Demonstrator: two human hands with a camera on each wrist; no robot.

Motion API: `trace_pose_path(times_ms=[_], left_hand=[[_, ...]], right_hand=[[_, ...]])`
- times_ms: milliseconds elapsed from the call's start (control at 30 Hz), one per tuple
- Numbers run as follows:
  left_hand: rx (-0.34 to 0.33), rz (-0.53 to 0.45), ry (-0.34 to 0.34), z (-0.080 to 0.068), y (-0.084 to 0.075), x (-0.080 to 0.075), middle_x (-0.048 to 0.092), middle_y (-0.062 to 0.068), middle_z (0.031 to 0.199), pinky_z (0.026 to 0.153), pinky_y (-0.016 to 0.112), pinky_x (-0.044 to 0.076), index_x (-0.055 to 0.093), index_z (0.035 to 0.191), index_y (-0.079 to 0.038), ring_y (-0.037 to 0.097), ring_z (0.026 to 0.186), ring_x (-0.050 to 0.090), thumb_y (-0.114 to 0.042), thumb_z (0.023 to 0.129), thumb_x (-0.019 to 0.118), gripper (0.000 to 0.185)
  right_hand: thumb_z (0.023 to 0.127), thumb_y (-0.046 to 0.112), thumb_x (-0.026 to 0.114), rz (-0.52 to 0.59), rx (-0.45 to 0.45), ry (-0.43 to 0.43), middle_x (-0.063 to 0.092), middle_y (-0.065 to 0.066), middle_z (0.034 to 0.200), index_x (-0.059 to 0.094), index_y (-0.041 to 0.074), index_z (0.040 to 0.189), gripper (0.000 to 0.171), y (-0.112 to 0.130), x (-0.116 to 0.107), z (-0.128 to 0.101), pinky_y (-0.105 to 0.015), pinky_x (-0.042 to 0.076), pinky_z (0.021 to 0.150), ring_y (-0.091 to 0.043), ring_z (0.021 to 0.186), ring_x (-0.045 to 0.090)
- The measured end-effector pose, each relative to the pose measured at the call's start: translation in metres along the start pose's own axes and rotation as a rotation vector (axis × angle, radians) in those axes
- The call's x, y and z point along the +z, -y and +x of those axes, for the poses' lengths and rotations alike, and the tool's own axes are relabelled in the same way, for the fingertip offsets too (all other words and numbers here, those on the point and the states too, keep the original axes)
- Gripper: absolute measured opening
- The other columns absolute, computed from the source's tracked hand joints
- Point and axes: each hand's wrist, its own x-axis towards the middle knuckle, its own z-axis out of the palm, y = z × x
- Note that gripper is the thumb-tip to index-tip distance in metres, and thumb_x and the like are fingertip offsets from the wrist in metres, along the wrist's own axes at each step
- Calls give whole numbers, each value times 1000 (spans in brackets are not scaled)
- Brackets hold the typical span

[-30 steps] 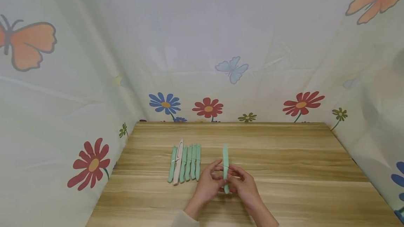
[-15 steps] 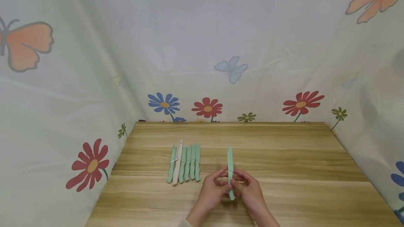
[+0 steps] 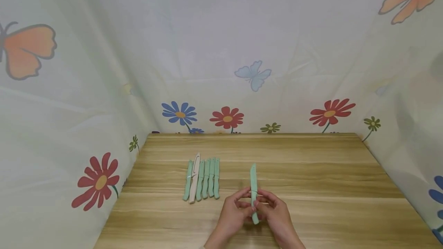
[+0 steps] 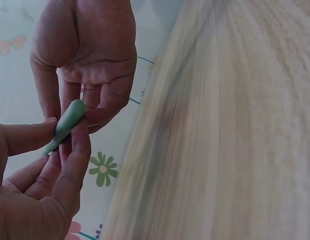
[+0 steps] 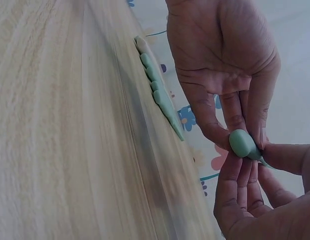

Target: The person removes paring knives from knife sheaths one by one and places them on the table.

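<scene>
Mint-green plastic shows between both hands in the head view: a green knife (image 3: pixel 254 193) is held just above the wooden table (image 3: pixel 311 172), its tip pointing away from the person and its rounded handle end sticking out towards them below the fingers. The left hand (image 3: pixel 234 213) pinches it from one side and the right hand (image 3: pixel 275 214) from the other, the fingertips of the two meeting around its handle part. Well apart to the left of the left hand lies a row of knives (image 3: pixel 202 180) side by side on the table, most of them green and one white. Behind the hands, beyond the far edge of the table, hangs a pale curtain (image 3: pixel 221 49) printed with flowers and butterflies. From the left wrist camera, the left hand (image 4: pixel 85 60) has its fingers curled around the handle end of the green knife (image 4: pixel 69 120), while the right hand (image 4: pixel 40 185) pinches the thinner part with thumb and forefinger. From the right wrist camera, the right hand (image 5: pixel 225 65) grips the rounded end of the green knife (image 5: pixel 243 143) between its fingertips, the left hand (image 5: pixel 265 200) holds it from below, and the row of knives (image 5: pixel 157 87) lies beyond on the table (image 5: pixel 70 150).
</scene>
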Motion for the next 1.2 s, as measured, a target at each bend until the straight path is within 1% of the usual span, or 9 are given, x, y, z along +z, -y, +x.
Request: trace_pose_path(times_ms=[200, 467, 800, 1200], left_hand=[[-25, -12, -8, -2, 0, -1, 65, 6, 124, 71, 35, 65, 65, 140, -20, 17, 96, 66, 8, 85, 75, 62], [-21, -34, -1, -2, 2, -2, 66, 6, 123, 69, 37, 65, 65, 139, -20, 16, 94, 68, 8, 86, 74, 61], [-20, -30, -2, -3, 5, -2, 65, 6, 123, 69, 38, 65, 66, 138, -22, 16, 93, 68, 8, 86, 74, 61], [-18, -12, -9, -4, 7, -2, 65, 7, 124, 68, 37, 65, 65, 139, -19, 17, 95, 67, 9, 85, 74, 61]], right_hand=[[94, 4, 71, 12, -1, 4, 66, -14, 115, 62, 1, 137, 44, -2, 2, -2, -33, 61, 70, -21, 91, 67], [95, 2, 69, -13, 1, 0, 66, -15, 117, 60, -1, 139, 45, 0, 4, -5, -31, 60, 67, -20, 91, 66], [95, 3, 70, -28, 1, -5, 66, -15, 117, 61, 0, 139, 45, -2, 4, -5, -32, 61, 67, -20, 92, 65], [95, 3, 71, -29, -2, -9, 66, -14, 115, 61, -1, 138, 44, -4, 4, -6, -32, 60, 66, -20, 90, 65]])
